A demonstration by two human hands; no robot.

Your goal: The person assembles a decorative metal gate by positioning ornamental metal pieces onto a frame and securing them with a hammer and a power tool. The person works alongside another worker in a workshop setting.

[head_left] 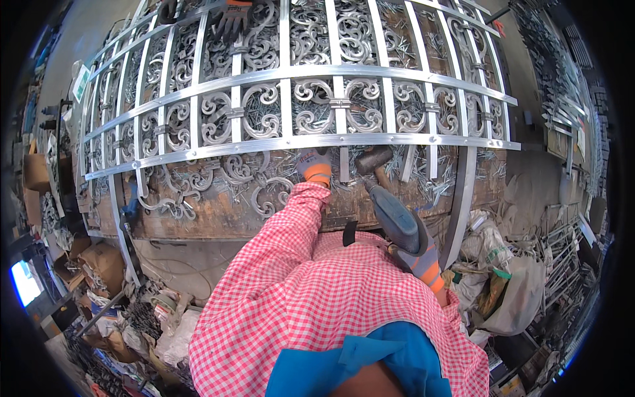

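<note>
A silver metal railing panel (264, 147) with upright bars and scroll ornaments lies across a worn wooden bench. My left hand (313, 167), in a grey and orange glove, is up against its nearest rail; the fingers are hidden there. Close to my body on the right, my gloved right hand (421, 262) is closed around a blue-grey power tool (395, 218). Its slim nose points toward the rail, apart from it; the exact kind is unclear. Just beyond that nose lies a mallet (374, 159) with a dark head and wooden handle.
Loose thin metal pins (436, 182) litter the bench (218, 221) beneath the panel. Loose scroll pieces (268, 195) lie at its near edge. A dark glove with an orange cuff (231, 20) shows at the far side. Sacks (493, 248) and metal bars crowd the right; cardboard boxes (102, 264) stand left.
</note>
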